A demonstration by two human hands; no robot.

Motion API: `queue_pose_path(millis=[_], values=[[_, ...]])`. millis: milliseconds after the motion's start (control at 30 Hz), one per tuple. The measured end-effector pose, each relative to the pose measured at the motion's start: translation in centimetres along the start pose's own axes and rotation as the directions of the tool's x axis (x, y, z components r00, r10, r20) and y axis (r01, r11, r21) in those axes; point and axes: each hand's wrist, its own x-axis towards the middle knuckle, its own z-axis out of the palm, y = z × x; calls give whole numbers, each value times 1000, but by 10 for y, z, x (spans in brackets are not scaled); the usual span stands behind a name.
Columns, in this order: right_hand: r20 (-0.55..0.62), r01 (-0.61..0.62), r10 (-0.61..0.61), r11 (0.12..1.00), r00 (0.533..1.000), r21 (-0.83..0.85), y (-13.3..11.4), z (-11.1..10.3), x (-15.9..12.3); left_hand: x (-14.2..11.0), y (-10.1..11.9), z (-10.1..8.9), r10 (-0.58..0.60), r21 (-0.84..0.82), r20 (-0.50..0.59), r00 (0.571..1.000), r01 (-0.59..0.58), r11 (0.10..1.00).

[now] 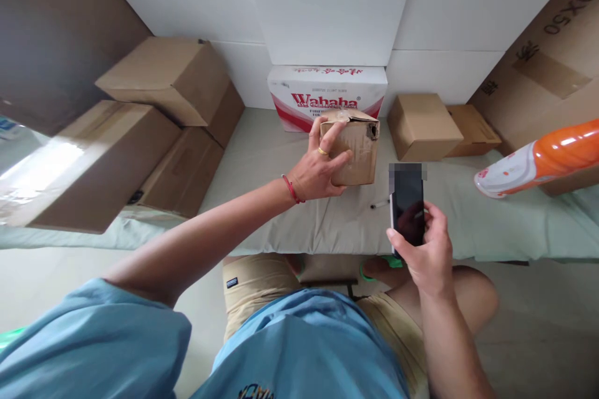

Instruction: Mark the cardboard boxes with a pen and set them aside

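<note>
My left hand [318, 169] grips a small worn cardboard box [360, 159] from its left side, with fingers spread over the near face. The box has a dark torn hole at its upper right corner and a slightly gaping taped top edge. Behind it stands a white and red Wahaha carton [285, 96], partly covered by the box. In my right hand [433, 252] is a black smartphone [408, 209], held upright with the thumb along its left edge. A thin white pen-like stick [380, 204] lies on the cloth, partly hidden by the phone.
Brown boxes [159, 75] are stacked at the left on the pale green cloth-covered table [262, 212]. Two smaller boxes [423, 124] sit right of the Wahaha carton. An orange and white bottle-like container [547, 159] and a large carton [552, 68] stand at the right.
</note>
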Motion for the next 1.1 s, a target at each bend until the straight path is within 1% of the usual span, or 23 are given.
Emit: queue_pose_path(millis=[33, 67, 133, 167, 200, 267, 367, 500, 633, 700, 867, 933, 1000, 1100], values=[[-50, 81, -82, 996, 995, -28, -12, 7, -1, 1, 1, 0, 6, 6, 7, 1000, -7, 1000], [-97, 169, -175, 983, 980, -68, -24, 15, -2, 2, 1, 0, 12, 15, 15, 1000, -12, 1000], [-167, 335, -356, 931, 919, -144, -46, 29, -1, 4, 2, 0, 17, 36, 35, 999, -18, 999], [-184, 398, -427, 901, 885, -172, -55, 36, 0, 5, 3, 0, 16, 47, 46, 999, -18, 999], [-197, 441, -475, 876, 858, -193, -63, 42, 2, 5, 3, 1, 12, 55, 57, 998, -15, 998], [-217, 472, -513, 855, 830, -216, -73, 52, 3, 6, 2, 2, 8, 55, 72, 997, -12, 998], [-236, 463, -506, 860, 830, -216, -80, 60, 2, 5, 0, 4, -15, 26, 82, 996, 13, 1000], [-236, 461, -506, 859, 830, -221, -84, 61, -2, 4, 0, 5, -45, 35, 86, 995, 42, 999], [-216, 431, -472, 877, 855, -210, -87, 58, -6, 4, 2, 3, -38, 31, 96, 995, 35, 999], [-211, 415, -453, 888, 866, -199, -87, 57, -7, 5, 2, 3, -15, 46, 79, 997, 12, 999], [-219, 417, -455, 887, 863, -201, -86, 55, -9, 5, 3, 3, 57, 79, -16, 998, -56, 995], [-217, 409, -449, 889, 867, -205, -83, 53, -8, 4, 3, 3, 70, 69, -45, 997, -67, 995], [-210, 382, -423, 900, 881, -211, -75, 48, -7, 3, 2, 1, 63, 66, -63, 996, -59, 996], [-201, 275, -328, 928, 923, -249, -48, 29, -2, -1, 4, -7, 41, 65, -89, 995, -35, 997]])
